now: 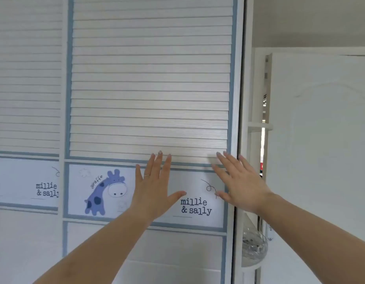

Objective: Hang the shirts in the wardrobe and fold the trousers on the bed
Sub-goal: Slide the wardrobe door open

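Observation:
A white slatted wardrobe sliding door point(151, 83) with blue trim fills the middle of the head view. A panel with a blue giraffe picture point(104, 192) and the words "millie & sally" crosses it at hand height. My left hand point(154, 187) lies flat on that panel, fingers spread, a ring on one finger. My right hand point(242, 182) is flat against the door's right edge, fingers apart. Neither hand holds anything. No shirts, trousers or bed are in sight, and the wardrobe's inside is hidden.
A second sliding door point(26, 83) of the same pattern stands to the left. Right of the wardrobe are rounded corner shelves point(257, 126) holding a clear glass bowl point(254, 245), and behind them an open white room door point(321, 140).

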